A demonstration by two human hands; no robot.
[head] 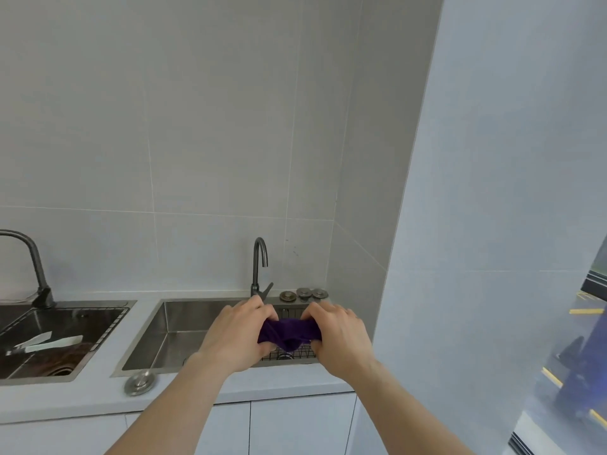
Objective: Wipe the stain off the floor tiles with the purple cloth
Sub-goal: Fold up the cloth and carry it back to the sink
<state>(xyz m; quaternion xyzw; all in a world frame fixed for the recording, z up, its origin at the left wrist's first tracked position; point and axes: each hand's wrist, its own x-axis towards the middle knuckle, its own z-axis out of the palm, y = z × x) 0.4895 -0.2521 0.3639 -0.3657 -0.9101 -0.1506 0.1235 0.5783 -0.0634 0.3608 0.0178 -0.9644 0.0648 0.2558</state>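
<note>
A bunched purple cloth is held over the right steel sink. My left hand grips its left end and my right hand grips its right end, so the cloth is stretched and twisted between them. A wire rack sits in the sink just under the cloth. The floor tiles and any stain are out of view.
A dark faucet stands behind the right sink, with several round metal stoppers beside it. A second sink at left holds a knife and board. A drain plug lies on the white counter. A glass door is at right.
</note>
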